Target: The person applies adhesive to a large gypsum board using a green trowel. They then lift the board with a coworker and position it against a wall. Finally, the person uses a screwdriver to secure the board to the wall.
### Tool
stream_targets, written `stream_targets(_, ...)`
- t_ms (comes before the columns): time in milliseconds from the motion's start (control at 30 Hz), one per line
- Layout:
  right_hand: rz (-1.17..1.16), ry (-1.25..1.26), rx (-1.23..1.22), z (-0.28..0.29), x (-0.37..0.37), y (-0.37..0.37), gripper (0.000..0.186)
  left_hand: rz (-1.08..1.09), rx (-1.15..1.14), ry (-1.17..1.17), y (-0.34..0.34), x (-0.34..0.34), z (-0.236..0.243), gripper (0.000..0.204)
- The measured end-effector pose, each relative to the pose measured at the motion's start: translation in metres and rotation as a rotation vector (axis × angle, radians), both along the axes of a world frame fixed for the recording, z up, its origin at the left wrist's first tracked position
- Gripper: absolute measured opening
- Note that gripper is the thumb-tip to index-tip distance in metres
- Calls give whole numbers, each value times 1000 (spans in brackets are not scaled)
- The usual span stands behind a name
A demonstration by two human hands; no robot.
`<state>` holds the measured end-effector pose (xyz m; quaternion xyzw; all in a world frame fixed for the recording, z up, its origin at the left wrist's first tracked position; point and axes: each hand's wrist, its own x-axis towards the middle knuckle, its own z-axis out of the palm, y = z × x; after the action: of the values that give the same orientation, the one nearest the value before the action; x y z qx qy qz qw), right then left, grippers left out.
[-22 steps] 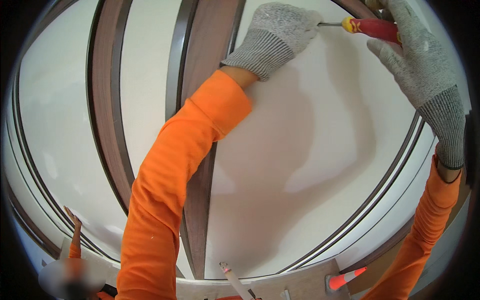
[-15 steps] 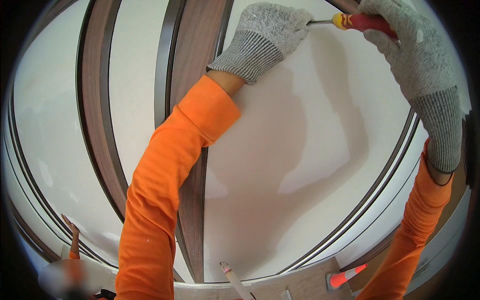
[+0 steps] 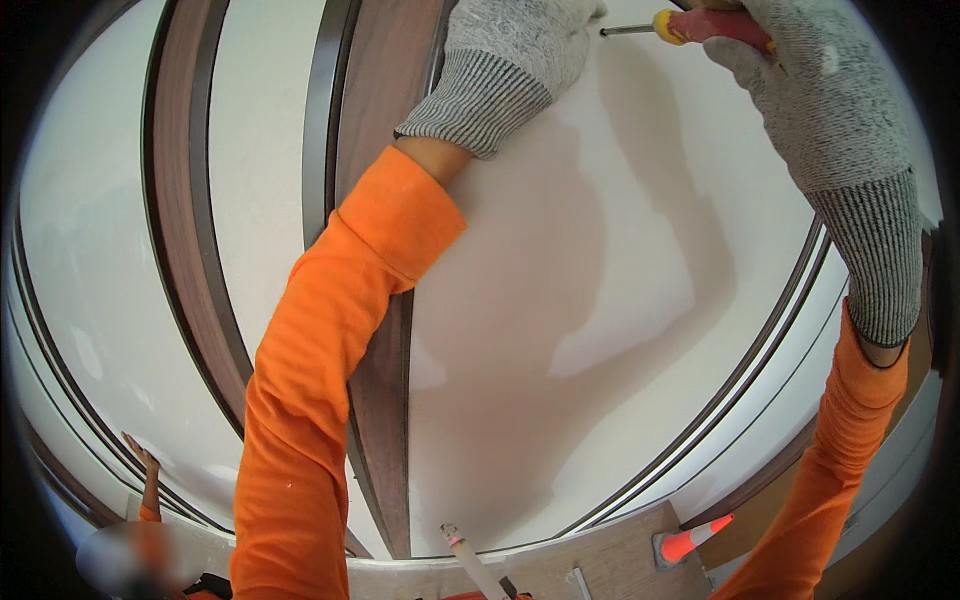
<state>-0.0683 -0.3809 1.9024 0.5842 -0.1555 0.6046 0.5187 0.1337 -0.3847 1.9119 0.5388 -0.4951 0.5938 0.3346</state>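
Observation:
My left hand [image 3: 520,55], in a grey knit glove, is closed against the white panel [image 3: 560,250] at the top of the view. Its fingers curl away from me, so whatever they pinch is hidden. A screwdriver [image 3: 715,27] with a red and yellow handle lies in the grip of my right hand [image 3: 825,95], gloved alike. Its metal shaft points left, and the tip shows just below and beside the left fingertips, with a small gap between. Both forearms wear orange sleeves.
Dark wood strips [image 3: 385,200] with black edges run down between the white panels. Lower down are an orange cone [image 3: 695,540] with a white band and a pale tube-shaped object [image 3: 470,565]. Another person's raised arm [image 3: 150,480] reaches to the wall at lower left.
My left hand has shifted slightly up and left in the picture. The screwdriver has moved a little the same way, and its tip now shows clear of the left glove.

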Motion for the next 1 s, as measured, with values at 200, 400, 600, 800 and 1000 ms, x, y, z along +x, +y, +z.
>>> stream_targets(200,-175,176,699,42,-53,39,20,-60,-205,-167,-2,-20,7,16)
stream_targets(400,-155,374,250,27,-59,23,23,-117,-201,-188,-1,1,4,14)
stream_targets(600,-137,231,336,18,-40,13,29,-34,-158,-144,-2,6,1,16)
stream_targets(800,-221,125,623,26,-34,32,27,-45,-185,-139,-3,8,5,16)
stream_targets(1000,-129,260,161,7,-46,17,22,-80,-185,-167,7,12,-4,18)
